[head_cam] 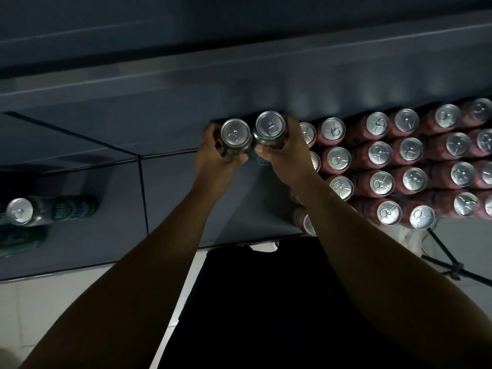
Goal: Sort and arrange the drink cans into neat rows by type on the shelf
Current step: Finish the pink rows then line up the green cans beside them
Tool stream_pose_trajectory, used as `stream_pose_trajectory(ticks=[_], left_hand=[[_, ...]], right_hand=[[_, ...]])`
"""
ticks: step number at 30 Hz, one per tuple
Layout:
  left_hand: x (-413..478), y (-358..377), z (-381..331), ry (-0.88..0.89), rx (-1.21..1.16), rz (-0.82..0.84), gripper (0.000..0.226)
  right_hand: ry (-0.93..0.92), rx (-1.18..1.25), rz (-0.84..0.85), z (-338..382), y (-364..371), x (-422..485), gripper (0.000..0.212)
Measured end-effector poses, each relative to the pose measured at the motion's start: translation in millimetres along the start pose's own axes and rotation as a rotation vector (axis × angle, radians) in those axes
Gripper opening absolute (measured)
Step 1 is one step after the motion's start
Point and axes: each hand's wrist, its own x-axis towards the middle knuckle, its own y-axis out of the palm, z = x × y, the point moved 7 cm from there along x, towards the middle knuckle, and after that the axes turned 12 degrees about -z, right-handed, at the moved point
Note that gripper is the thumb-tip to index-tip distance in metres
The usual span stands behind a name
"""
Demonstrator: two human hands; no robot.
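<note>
- Fingers of the right hand curl round one can, thumb on its near side. The left hand grips a second can the same way. Both are held by the body, with the tops bare.
- Head view, the pair: the left can and right can stand upright side by side, touching or nearly so. They are near the back of the shelf, just left of the red cans. The right can shows a green and blue label low down; the hand hides the left one's label.
- I cannot tell whether their bases are on the shelf yet, as the hands are blurred.
- To do this step well, I would set both flat in line with the red back row. A slight gap from the red block would keep the types apart. Then let go one hand at a time and draw the fingers straight up, since a red can sits just beside the right knuckles.
- The shelf is dark, smooth and glossy with a seam across it. Cans should slide on it easily, so nudging them into line looks safer than lifting again.
- The red cans stand in tidy rows, filling the right side.
- A green can stands far left, past the seam and well apart. It probably belongs with this pair.
- The room is dim, with a pale floor below the shelf edge and a tripod at right.
</note>
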Motion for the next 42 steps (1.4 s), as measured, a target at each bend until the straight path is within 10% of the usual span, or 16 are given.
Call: stream_pose_trajectory(ticks=[22, 42], left_hand=[[-1, 17, 42, -0.046, -0.156, -0.031, 0.072], [-69, -80, -9, 0.456, 0.900, 0.075, 0.057]], right_hand=[[0.035, -0.144, 0.072, -26, 16, 1, 0.066], [-0.193, -0.846, 0.083, 56, 20, -114, 0.070]])
